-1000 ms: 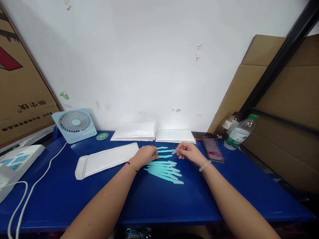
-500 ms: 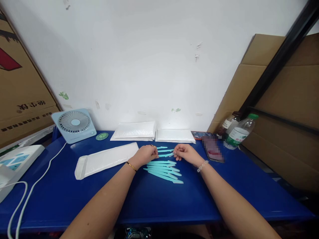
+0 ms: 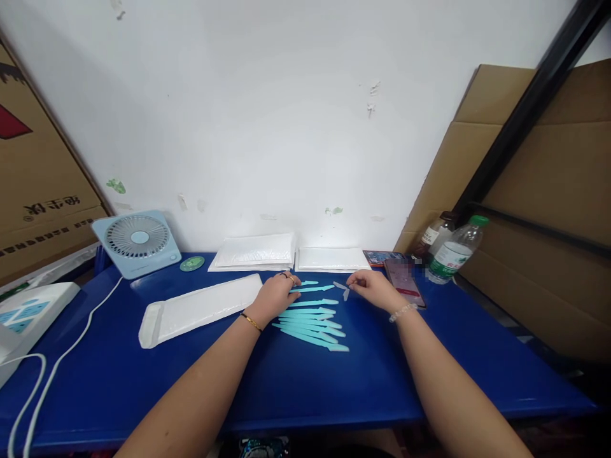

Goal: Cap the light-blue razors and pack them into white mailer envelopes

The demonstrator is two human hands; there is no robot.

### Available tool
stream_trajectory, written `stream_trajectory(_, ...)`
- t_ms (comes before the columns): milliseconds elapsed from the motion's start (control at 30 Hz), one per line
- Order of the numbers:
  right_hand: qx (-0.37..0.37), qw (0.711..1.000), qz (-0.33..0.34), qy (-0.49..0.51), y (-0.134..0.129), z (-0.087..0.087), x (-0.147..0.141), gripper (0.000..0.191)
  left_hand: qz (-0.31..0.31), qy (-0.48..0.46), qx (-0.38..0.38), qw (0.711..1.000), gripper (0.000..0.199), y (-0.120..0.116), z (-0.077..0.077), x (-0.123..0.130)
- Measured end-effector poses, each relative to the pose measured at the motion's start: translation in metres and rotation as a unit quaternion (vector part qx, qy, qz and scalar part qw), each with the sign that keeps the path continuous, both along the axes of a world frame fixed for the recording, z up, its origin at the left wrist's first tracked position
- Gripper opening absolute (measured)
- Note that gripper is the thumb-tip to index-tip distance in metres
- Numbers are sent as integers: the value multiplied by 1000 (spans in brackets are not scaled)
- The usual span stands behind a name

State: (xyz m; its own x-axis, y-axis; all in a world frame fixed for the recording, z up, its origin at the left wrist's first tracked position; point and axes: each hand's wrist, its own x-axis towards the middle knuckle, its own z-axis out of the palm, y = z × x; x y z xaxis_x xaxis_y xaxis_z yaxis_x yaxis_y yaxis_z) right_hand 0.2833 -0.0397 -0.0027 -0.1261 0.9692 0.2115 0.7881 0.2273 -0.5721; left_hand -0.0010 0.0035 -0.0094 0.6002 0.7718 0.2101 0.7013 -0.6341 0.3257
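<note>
Slim turquoise eyebrow razors (image 3: pixel 310 322) lie in a loose fan on the blue table, tips to the left. My left hand (image 3: pixel 278 294) is at the far end of the row, its thumb and forefinger closed around the handle of one eyebrow razor (image 3: pixel 315 289). Another razor (image 3: pixel 310 283) lies just beyond it, partly under the fingers. To the right, my right hand (image 3: pixel 373 288) pinches a small clear blade cap, mostly hidden by the fingertips. Loose clear caps (image 3: pixel 340 285) lie beside those fingertips.
A white padded mailer (image 3: pixel 205 310) lies left of my left hand. Two mailer stacks (image 3: pixel 252 251) (image 3: pixel 333 259) rest against the wall. A blue fan (image 3: pixel 140 242), a green disc (image 3: pixel 192 264) and a power strip (image 3: pixel 35 315) are leftward. Phones (image 3: pixel 405 286) and bottles (image 3: pixel 453 254) stand rightward.
My right hand has moved right, away from the razors, and loose clear caps now show beside it. One razor has come nearer the fanned group; my left hand has shifted slightly away from me.
</note>
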Motion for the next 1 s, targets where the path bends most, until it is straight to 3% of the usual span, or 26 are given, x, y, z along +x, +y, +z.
stream_trajectory(200, -9, 995, 71, -71, 2, -9, -1, 16, 9, 44, 27, 999, 14, 6, -2, 0)
stream_trajectory(467, 31, 990, 78, -115, 8, -13, -6, 12, -7, 66, 31, 997, 19, 6, 5, -2)
stream_trajectory(733, 36, 992, 82, -88, 7, -12, -15, 10, -11, 48, 16, 999, 16, 9, 3, -4)
stream_trajectory(1000, 29, 990, 132, -43, 3, -13, -33, 12, -23, 31, -26, 999, 15, 8, 3, -3)
